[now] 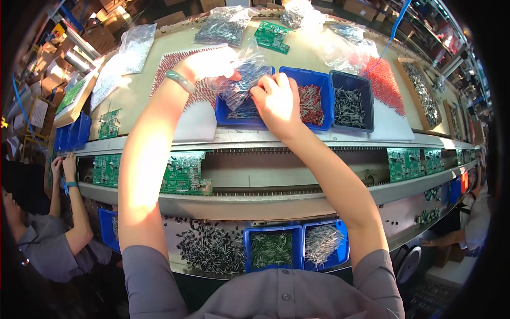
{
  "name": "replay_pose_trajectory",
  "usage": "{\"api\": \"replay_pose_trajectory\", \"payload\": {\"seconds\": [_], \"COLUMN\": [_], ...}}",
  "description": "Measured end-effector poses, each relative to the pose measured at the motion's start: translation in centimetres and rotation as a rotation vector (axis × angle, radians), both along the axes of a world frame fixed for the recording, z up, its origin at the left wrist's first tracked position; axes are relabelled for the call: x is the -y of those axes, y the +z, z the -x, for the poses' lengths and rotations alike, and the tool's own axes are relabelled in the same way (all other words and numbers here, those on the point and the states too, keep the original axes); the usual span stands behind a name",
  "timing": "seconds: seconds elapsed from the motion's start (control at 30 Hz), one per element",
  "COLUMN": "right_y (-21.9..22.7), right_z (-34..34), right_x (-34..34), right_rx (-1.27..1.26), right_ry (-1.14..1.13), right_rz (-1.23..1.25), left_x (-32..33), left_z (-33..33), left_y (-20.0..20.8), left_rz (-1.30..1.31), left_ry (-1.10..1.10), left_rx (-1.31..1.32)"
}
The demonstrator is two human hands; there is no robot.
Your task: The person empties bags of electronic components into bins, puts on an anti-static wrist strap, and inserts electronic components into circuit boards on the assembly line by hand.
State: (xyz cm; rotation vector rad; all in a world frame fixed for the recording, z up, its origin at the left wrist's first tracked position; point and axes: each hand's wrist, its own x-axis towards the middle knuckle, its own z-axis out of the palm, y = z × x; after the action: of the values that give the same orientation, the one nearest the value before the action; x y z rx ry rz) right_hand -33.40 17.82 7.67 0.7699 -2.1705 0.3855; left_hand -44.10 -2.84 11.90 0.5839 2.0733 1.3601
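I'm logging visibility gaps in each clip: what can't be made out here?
All in the head view:
Left hand: finger detail washed out by glare.
Right hand: fingers' grip on clear bag, hidden by knuckles.
Blue bin beneath: contents partly covered by bag.
Right-edge co-worker: cut by dark rim.

The person wears a grey shirt (239, 297) with short sleeves (151, 279) ending above the elbows, round buttons (286, 296) down the front, and a smooth, pale greenish bangle (180, 81) around the left wrist.

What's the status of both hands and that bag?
Left hand holding clear bag over blue bin. Right hand at bag's right side. Second blue bin alongside.
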Motion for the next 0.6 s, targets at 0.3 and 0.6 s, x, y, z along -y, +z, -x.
{"api": "replay_pose_trajectory", "payload": {"seconds": [0.3, 0.6], "right_y": [-0.1, -0.6], "right_z": [0.6, 0.2], "right_x": [-0.2, -0.2], "right_rx": [-0.012, 0.098], "right_ry": [0.144, 0.121], "right_rz": [-0.196, -0.257], "left_x": [-2.7, -2.1], "left_z": [0.1, -0.2], "left_y": [1.3, -1.7], "left_rz": [0.434, -0.237], "left_ry": [-0.115, 0.02], "left_rx": [-0.312, 0.085]}}
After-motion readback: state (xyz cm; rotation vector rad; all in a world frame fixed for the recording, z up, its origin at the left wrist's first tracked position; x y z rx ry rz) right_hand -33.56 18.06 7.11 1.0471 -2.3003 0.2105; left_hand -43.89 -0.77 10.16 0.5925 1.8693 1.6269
